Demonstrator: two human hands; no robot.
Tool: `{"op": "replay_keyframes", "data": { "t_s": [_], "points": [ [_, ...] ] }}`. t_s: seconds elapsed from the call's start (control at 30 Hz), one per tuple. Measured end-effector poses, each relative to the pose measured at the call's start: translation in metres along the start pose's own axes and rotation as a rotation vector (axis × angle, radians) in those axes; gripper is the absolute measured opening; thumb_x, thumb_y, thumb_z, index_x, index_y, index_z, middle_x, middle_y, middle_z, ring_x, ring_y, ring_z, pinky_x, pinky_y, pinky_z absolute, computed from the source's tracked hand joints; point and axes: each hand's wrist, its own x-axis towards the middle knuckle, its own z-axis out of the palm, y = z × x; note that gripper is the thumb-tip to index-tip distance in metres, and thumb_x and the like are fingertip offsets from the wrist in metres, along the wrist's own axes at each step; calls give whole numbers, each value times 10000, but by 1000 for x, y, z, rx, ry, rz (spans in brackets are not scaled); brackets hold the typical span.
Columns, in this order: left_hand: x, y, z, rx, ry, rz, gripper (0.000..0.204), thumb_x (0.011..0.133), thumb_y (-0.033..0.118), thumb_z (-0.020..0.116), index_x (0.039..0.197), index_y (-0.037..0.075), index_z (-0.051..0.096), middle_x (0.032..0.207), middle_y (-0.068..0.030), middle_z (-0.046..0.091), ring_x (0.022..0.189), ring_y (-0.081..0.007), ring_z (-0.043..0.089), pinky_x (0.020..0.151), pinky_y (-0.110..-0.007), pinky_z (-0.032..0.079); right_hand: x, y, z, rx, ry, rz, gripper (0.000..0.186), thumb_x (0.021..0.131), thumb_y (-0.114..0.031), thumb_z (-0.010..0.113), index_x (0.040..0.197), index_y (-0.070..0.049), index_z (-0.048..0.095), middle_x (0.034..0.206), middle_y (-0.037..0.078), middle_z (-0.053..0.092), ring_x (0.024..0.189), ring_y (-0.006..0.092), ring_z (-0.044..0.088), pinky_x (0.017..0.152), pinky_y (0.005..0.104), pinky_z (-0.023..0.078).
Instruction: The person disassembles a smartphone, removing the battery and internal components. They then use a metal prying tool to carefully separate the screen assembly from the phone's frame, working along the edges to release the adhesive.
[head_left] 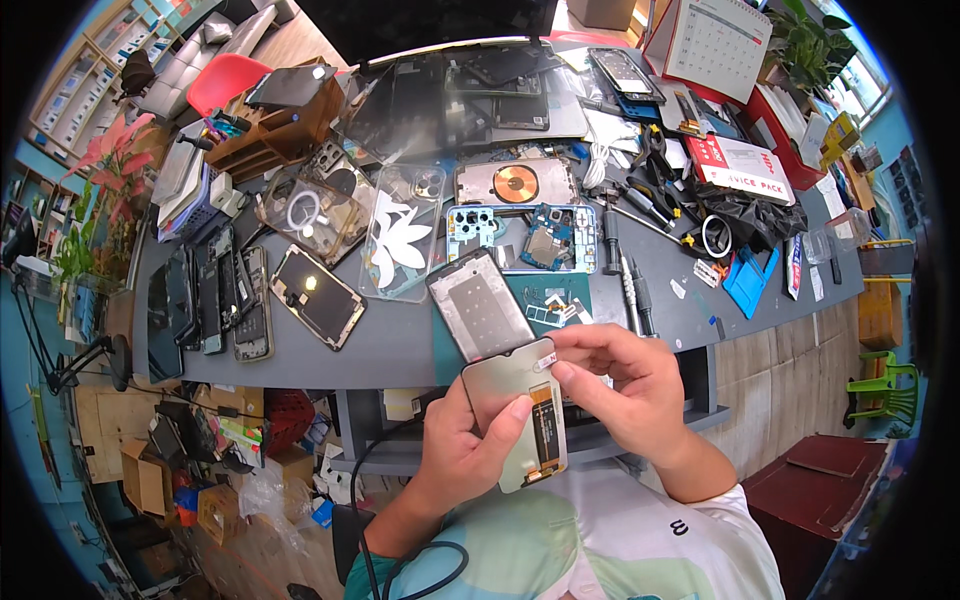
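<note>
At lower centre, the left hand (462, 442) is gripping the near-upright screen panel (530, 432), thumb across its back, while the right hand (640, 395) is pinching its upper-right corner. The phone frame (480, 305) is lying just beyond, up-left.

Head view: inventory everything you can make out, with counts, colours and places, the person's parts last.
Desk: one, grey, across the middle
Screen panel: one, silvery with dark edging, held at front centre
Phone frame: one, grey, just beyond the panel
Circuit board: one, blue, mid-desk
Coil: one, copper, behind the board
Flower shape: one, white, left of the board
Monitor: one, black, far edge
Calendar: one, white and red, far right
Chairs: two, red far left, green right
Other parts, tools: many, mixed, uncountable
Left grip: one, bare, panel's left side
Right grip: one, bare, panel's upper right corner
</note>
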Motion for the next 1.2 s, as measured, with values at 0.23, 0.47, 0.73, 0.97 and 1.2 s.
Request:
{"op": "replay_keyframes", "data": {
  "t_s": [0.23, 0.47, 0.73, 0.97, 1.2],
  "points": [
    [-2, 0, -6, 179, -63, 55, 391, 1034, 98, 702, 1384, -66, 646, 1027, -148, 843, 915, -198, 823, 835, -325, 623, 2, -6, 2, -294, 20, -204, 360, 938, 3, 808, 1291, 30, 743, 972, 119, 847, 802, 142, 821, 714, 272, 640],
    [-2, 15, -3, 353, -74, 106, 422, 1013, 111, 744, 1376, -80, 644, 1001, -167, 844, 879, -268, 847, 797, -356, 642, 1, -16, 3, -499, 26, -358, 362, 883, 9, 815, 1237, 26, 739, 938, 96, 846, 726, 179, 828, 639, 277, 633],
    [-3, 15, -7, 385, -138, 196, 528, 938, 55, 718, 1433, -88, 600, 953, -166, 832, 857, -279, 842, 784, -352, 641, -2, -16, 1, -496, 38, -324, 321, 878, 9, 821, 1189, 29, 745, 915, 101, 847, 792, 187, 851, 658, 286, 648],
    [-6, 18, -8, 298, -167, 86, 563, 913, 43, 707, 1447, -91, 590, 949, -154, 820, 838, -263, 833, 784, -356, 639, -4, -14, 2, -426, 29, -235, 304, 890, 6, 819, 1182, 39, 740, 915, 103, 848, 809, 192, 854, 687, 287, 661],
    [-2, 21, -8, 323, -168, 106, 550, 922, 35, 685, 1458, -65, 612, 954, -140, 825, 847, -240, 833, 800, -342, 633, -3, -16, 1, -449, 30, -263, 299, 897, 11, 814, 1183, 48, 735, 963, 114, 860, 822, 189, 855, 716, 285, 673]
  ]
}}
